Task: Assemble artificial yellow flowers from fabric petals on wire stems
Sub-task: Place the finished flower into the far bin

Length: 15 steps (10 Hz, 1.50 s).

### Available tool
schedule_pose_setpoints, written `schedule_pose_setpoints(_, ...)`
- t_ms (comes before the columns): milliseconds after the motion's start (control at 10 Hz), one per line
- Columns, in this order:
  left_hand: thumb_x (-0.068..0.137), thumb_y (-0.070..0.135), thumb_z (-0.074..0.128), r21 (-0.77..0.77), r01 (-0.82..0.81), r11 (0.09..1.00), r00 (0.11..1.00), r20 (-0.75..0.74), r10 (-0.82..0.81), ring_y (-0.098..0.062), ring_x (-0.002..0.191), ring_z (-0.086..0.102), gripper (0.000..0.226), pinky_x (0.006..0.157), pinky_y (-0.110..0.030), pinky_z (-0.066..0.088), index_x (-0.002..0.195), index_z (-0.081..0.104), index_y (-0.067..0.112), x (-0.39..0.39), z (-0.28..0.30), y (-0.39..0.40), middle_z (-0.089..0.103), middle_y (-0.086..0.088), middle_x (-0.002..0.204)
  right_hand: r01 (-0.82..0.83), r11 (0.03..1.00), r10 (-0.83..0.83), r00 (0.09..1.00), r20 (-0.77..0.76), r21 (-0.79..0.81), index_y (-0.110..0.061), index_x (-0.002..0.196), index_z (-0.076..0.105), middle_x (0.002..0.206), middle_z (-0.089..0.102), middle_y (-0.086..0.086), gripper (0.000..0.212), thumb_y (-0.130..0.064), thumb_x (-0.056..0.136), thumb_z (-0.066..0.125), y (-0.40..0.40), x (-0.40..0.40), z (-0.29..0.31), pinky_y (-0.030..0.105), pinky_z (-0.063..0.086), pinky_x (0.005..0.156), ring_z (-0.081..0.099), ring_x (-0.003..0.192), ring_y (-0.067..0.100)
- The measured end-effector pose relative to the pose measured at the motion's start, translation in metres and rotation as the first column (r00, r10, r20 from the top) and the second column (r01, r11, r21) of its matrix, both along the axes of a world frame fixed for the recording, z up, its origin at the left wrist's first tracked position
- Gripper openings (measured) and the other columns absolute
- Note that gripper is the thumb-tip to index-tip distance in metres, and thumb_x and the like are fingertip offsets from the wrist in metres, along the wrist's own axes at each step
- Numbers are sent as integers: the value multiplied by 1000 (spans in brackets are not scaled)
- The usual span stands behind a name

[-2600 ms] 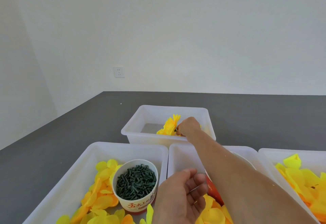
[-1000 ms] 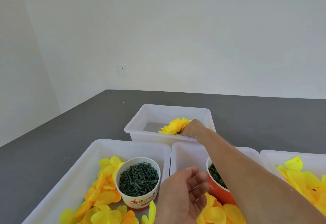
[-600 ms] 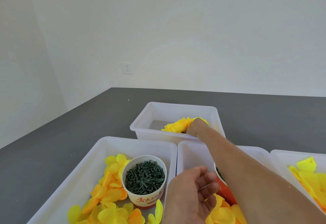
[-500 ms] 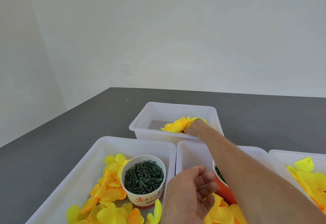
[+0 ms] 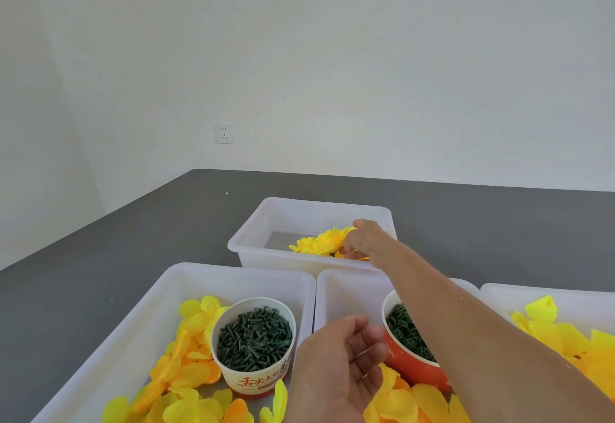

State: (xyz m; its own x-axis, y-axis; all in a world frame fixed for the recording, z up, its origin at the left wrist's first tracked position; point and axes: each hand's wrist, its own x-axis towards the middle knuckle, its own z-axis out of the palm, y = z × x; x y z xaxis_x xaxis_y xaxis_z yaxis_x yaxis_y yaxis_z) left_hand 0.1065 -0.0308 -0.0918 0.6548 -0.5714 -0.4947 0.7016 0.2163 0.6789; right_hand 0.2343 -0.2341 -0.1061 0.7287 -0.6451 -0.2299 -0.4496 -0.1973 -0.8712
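Now, right hand [image 5: 361, 239] reaches into the far white bin [image 5: 266, 218], fingers curled against the yellow flowers [image 5: 321, 243]; whether it grips or only touches them, cannot tell. Flowers: layered, ruffled bright yellow petals, a bit of dark green under them, lying at the bin's right near side. Left hand [image 5: 336, 366] hovers nearer than that bin, palm up, fingers loosely curled, holding nothing. Just nearer than the far bin, a white cup of dark green pegs [image 5: 254, 339] stands among loose yellow petals [image 5: 186, 366]; an orange cup [image 5: 409, 352] sits beside the left hand.
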Motion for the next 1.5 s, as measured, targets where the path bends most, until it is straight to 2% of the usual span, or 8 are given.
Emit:
schedule_pose_setpoints(200, 90, 8, 52, 10, 7, 1000, 1000, -4, -7, -18, 40, 54, 17, 43, -20, 36, 79, 64, 1, 0, 2, 0, 65, -10, 54, -19, 1000, 19, 1000, -2, 17, -10, 120, 53, 75, 59, 8, 30, -16, 91, 47, 8, -9, 15, 23, 42, 56, 58, 60, 21)
schedule_pose_setpoints(400, 90, 7, 51, 14, 28, 1000, 1000, -4, -28, -19, 42, 52, 21, 41, -19, 36, 74, 62, 0, 0, 2, -1, 63, -10, 53, -96, 986, 94, 995, -21, -139, -8, 133, 47, 98, 65, 15, 44, -16, 90, 51, 14, -11, 8, 30, 48, 83, 65, 99, 28)
schedule_pose_setpoints(500, 89, 7, 51, 20, 26, 999, 1000, -4, -26, -19, 45, 52, 22, 42, -19, 36, 71, 62, 1, 1, 2, -2, 63, -9, 52, -113, 985, 114, 993, -2, -127, -3, 126, 54, 111, 65, 18, 40, -13, 88, 58, 13, -10, 5, 30, 50, 85, 58, 87, 22)
schedule_pose_setpoints(700, 89, 7, 51, 17, 17, 1000, 1000, 0, -17, -17, 38, 53, 20, 40, -18, 37, 74, 63, 1, 0, 2, -2, 64, -9, 52, -127, 978, 118, 991, -59, -165, 0, 113, 62, 86, 56, 4, 31, -15, 86, 60, 18, -12, 2, 28, 49, 86, 58, 92, 22)
schedule_pose_setpoints(900, 89, 7, 51, 15, 11, 1000, 1000, -7, -11, -17, 39, 53, 20, 41, -19, 37, 75, 63, 1, 0, 2, -2, 64, -9, 53, -327, 813, 199, 933, -299, -481, -6, 97, 60, 69, 41, 1, 19, -19, 93, 47, 24, -12, 2, 22, 29, 53, 51, 88, 23)
schedule_pose_setpoints(1000, 89, 7, 52, 14, 21, 1000, 1000, -9, -21, -19, 44, 53, 21, 42, -19, 37, 73, 63, 1, 0, 2, -2, 64, -9, 53, -316, 844, 218, 940, -262, -433, -6, 92, 57, 78, 50, 8, 24, -27, 92, 45, 25, -11, -4, 25, 34, 58, 47, 83, 23)
schedule_pose_setpoints(1200, 90, 7, 51, 8, 12, 1000, 1000, -17, -11, -17, 40, 53, 20, 40, -18, 37, 76, 63, 0, 2, 1, -2, 64, -9, 52, -317, 849, 241, 944, -224, -422, -7, 130, 50, 129, 55, 12, 45, -35, 95, 43, 28, -12, -7, 37, 42, 98, 52, 117, 28)
schedule_pose_setpoints(1500, 90, 5, 50, 14, -18, 1000, 999, -37, 18, -19, 48, 54, 17, 41, -18, 38, 80, 63, 0, 6, -4, -1, 64, -9, 52, -384, 772, 228, 911, -343, -507, -19, 131, 52, 116, 59, 7, 42, -38, 95, 39, 34, -28, -4, 40, 43, 97, 55, 110, 28)
